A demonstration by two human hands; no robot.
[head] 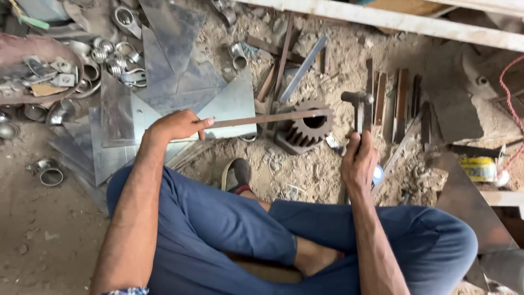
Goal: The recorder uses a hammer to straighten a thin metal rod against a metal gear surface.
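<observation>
Flat metal strip [267, 118] — rusty and narrow — lies level across the top of a toothed gear wheel [311, 127] that sits on the sandy floor [305, 169], its near end pinched tight in the left hand [176, 125]. Right hand [357, 161] is clenched round the handle of a hammer [357, 106], its head just beside the gear — cut sheet-metal pieces [164, 93] and steel rings [112, 57] lie scattered to the left.

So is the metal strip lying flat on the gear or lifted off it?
Resting on it: the strip lies across the gear.
</observation>
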